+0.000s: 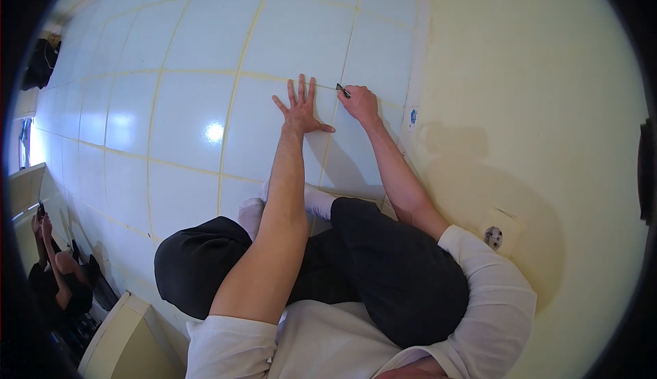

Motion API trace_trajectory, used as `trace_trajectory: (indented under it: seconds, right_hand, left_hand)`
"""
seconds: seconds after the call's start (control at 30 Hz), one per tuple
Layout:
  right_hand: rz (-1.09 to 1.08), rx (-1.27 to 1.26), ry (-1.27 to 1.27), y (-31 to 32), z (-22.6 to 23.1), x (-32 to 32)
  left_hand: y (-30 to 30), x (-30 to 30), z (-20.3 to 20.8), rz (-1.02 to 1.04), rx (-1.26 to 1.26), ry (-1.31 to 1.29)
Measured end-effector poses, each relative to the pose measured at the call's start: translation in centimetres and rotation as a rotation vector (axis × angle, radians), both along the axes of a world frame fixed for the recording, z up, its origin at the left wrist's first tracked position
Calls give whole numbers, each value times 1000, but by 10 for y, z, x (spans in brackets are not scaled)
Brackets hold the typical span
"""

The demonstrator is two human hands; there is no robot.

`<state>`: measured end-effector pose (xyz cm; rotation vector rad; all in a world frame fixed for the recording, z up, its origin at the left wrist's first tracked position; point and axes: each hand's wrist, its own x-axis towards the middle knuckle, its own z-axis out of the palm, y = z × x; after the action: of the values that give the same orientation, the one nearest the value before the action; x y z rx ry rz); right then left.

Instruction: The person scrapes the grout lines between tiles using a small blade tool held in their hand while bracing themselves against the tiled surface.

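Observation:
My left hand (300, 113) lies flat on the glossy pale blue floor tiles (185, 133), its fingers spread and its thumb pointing right. Just to its right, my right hand (359, 105) is closed round a small dark hand tool (343, 92) with a pointed, blade-like tip. That tip sits at a grout joint, close to where two joints cross. Its exact kind is hard to make out, since my fingers cover most of the handle. Yellowish grout (235, 85) fills many joints, while the joint beside the tool looks thinner and darker.
A cream wall (534, 92) runs along my right side, with an uncovered socket (493, 237) low on it. My crossed legs in black trousers (404, 269) are close below. Another person (58, 269) sits at the lower left, near a cream panel (123, 338). A dark bag-like object (41, 63) lies far left.

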<state>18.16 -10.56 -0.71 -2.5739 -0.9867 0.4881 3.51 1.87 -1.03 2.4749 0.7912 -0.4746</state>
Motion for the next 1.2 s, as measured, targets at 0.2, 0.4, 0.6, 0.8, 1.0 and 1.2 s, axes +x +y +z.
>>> trace_trajectory:
  seconds: [0.2,0.4,0.6,0.8,1.0,1.2]
  right_hand:
    - [19,81,-54,5,-8,-7]
    - [-18,42,3,0,-1,-5]
    - [0,112,-15,15,-9,-15]
    - [-354,450,371,-28,-42,32]
    - [-469,457,446,-32,-46,40]
    - [-412,524,318,-37,-55,43]
  left_hand:
    - [-2,3,1,-4,6,10]
    - [1,1,1,-5,5,12]
    - [3,-5,0,-12,40,17]
    - [-11,4,-5,-49,119,-125]
    - [-35,7,-31,-418,-7,-481]
    - [-67,28,-20,-132,20,-482]
